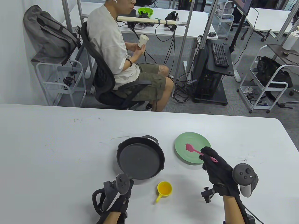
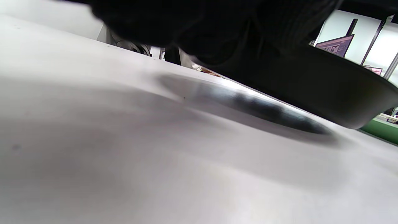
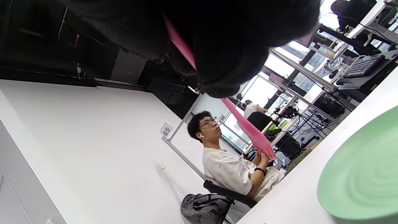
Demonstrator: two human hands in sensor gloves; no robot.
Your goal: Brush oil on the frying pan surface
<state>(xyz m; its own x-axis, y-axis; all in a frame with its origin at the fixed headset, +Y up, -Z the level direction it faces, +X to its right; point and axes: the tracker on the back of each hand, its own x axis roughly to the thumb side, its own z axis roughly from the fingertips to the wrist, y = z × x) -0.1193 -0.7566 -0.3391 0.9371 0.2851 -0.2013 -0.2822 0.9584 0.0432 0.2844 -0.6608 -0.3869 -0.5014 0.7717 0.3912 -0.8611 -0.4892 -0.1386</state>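
Note:
A black frying pan (image 1: 140, 161) sits on the white table (image 1: 58, 140) at the middle front. My left hand (image 1: 121, 189) grips its handle at the near edge; in the left wrist view the pan (image 2: 326, 90) is tilted, with its near side raised off the table. My right hand (image 1: 210, 161) holds a pink silicone brush (image 1: 195, 150) by its handle, the bristle head held over the green plate (image 1: 184, 142). In the right wrist view the brush (image 3: 248, 127) hangs in the air above the plate (image 3: 363, 174). A small yellow cup of oil (image 1: 164, 189) stands in front of the pan.
The table's far edge runs across the middle of the table view. Beyond it a person sits in an office chair (image 1: 105, 77) holding a paper cup. Carts and desks stand further back.

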